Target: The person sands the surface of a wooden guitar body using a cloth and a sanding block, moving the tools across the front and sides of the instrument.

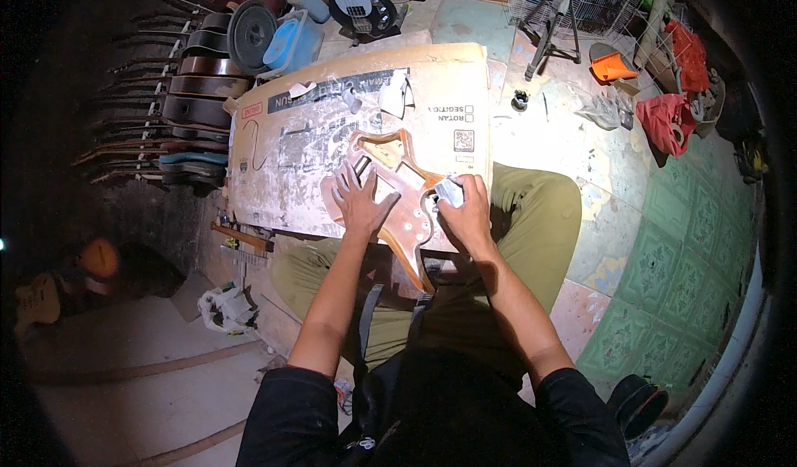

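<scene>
Knees in olive trousers (531,210) spread wide at the near edge of the scene, with the person sitting on the floor and both bare forearms reaching away from the body. Across the lap lies a wooden guitar body (390,193), orange-brown at its edges and dusty pale on top, with cut-out pockets showing in its face; its far part rests on a big flattened cardboard box (448,93) smeared with white dust. The left hand (361,201) lies flat and open on the guitar body, fingers spread, pressing down and gripping nothing. The right hand (466,210) is curled closed around a small pale folded piece (449,191), perhaps sandpaper or cloth, and holds it against the right edge of the guitar body, just beside the left hand.

To the near left, a crumpled white bag (224,308) sits on the bare floor. On the far half of the cardboard lie a few white scraps (392,95). Further left, a row of guitars (178,114) stands in a rack. At the far left rests a blue tub (292,42) next to a dark round disc (251,35). On the tiled floor to the far right stand a black tripod (552,27), an orange thing (612,67) and red bags (667,118)
</scene>
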`<state>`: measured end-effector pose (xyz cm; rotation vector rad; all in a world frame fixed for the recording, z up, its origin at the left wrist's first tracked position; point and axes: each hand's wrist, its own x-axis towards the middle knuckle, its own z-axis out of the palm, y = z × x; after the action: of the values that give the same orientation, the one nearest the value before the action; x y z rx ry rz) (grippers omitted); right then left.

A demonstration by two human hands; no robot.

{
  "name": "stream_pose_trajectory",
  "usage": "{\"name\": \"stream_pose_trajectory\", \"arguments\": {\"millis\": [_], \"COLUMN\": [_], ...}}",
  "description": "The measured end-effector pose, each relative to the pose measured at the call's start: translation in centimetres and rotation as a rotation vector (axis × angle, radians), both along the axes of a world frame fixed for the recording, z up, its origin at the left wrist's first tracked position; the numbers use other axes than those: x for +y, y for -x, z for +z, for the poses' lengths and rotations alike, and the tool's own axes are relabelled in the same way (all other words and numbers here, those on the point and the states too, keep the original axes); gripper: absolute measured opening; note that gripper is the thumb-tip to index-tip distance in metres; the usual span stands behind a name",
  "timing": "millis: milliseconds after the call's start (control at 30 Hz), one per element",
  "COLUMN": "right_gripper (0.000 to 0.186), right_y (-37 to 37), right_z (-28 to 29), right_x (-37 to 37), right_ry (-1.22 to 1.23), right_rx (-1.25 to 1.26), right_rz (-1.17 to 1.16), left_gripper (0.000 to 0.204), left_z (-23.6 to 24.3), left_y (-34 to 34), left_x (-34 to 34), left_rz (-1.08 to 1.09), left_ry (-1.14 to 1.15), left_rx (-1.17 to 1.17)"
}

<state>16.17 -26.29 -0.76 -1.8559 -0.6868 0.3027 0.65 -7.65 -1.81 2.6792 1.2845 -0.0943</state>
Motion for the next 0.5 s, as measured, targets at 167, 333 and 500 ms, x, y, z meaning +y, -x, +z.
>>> {"name": "stream_pose_trajectory", "arguments": {"millis": [167,333,500], "right_gripper": [0.039,0.039,0.04], "right_y": [0.2,0.1,0.3], "right_z": [0.0,0.1,0.4], "right_x": [0.1,-0.1,0.1], "right_ry": [-0.003,0.018,-0.007], "right_rx": [0.008,0.013,0.045], "right_rz": [-0.001,-0.001,-0.002], "left_gripper": [0.095,0.094,0.09], "left_z": [0.1,0.4,-1.6], "left_y": [1.1,1.8,2.1], "left_x": [-2.3,-2.2,0.0], "left_rz": [-0.376,-0.485,0.015], "left_ry": [0.085,0.129,0.039], "left_rx": [0.129,0.22,0.008]}}
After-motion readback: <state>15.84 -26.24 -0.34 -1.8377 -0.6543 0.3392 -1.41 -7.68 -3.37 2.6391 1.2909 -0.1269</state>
